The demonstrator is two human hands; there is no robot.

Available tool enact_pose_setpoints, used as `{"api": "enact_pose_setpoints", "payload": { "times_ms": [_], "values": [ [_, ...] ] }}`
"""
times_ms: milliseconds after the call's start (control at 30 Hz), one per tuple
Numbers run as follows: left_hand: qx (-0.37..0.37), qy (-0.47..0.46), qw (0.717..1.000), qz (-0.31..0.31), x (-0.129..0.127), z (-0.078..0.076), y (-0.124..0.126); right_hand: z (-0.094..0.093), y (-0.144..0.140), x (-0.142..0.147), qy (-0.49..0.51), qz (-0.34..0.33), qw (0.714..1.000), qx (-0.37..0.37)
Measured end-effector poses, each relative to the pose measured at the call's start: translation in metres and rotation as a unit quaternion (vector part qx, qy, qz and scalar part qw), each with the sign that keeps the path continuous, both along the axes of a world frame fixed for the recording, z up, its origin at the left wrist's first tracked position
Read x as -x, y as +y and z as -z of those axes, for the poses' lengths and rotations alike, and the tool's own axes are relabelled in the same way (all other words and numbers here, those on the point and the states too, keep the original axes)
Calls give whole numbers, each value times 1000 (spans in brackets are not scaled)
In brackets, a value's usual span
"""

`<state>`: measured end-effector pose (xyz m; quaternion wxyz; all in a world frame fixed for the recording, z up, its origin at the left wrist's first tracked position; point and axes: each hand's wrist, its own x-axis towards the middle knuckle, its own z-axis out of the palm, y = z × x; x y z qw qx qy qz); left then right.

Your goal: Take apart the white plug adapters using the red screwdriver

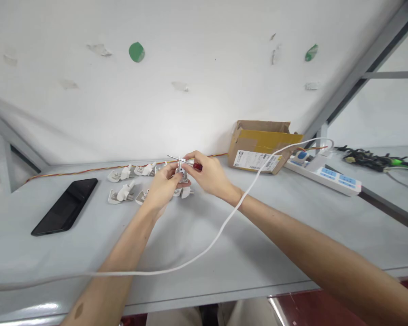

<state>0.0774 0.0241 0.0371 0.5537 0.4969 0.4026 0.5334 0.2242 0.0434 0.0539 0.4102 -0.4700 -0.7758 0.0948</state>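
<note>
Smooth white cable (204, 249) crossing matte table (292, 235)

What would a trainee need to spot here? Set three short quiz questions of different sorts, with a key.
1. True or false: the flat black smartphone lies under the right hand.
2. Which hand holds the red-handled metal screwdriver: A left, B right?
3. Fill in: the brown cardboard box stands beside the white ______ strip.

Key:
1. False; it lies apart on the grey table, on the left hand's side.
2. B; the left hand's grip is on a small white plastic plug adapter.
3. Power.
</note>
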Motion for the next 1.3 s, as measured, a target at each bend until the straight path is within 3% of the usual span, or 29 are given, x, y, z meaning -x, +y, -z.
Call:
{"api": "enact_pose_setpoints", "payload": {
  "times_ms": [300, 467, 567, 667, 767, 1300],
  "values": [
    [-14, 31, 999, -9, -2, -2, -2, -1, -3, 1, -42, 18, 999, -18],
    [-17, 34, 999, -34, -3, -4, -2, -2, 1, -3, 39, 8, 999, 20],
    [-14, 36, 997, -72, -3, -5, -2, -1, 13, -10, 88, 46, 993, 59],
    [-15, 27, 996, -85, 0, -3, 1, 3, 29, -18, 50, 91, 989, 109],
    [-20, 7, 996, -85, 3, 0, 4, 9, 43, -24, -57, 125, 978, 156],
    [30, -104, 987, -118, 6, -2, 7, 30, 84, -23, -189, 120, 963, 151]
  ]
}}
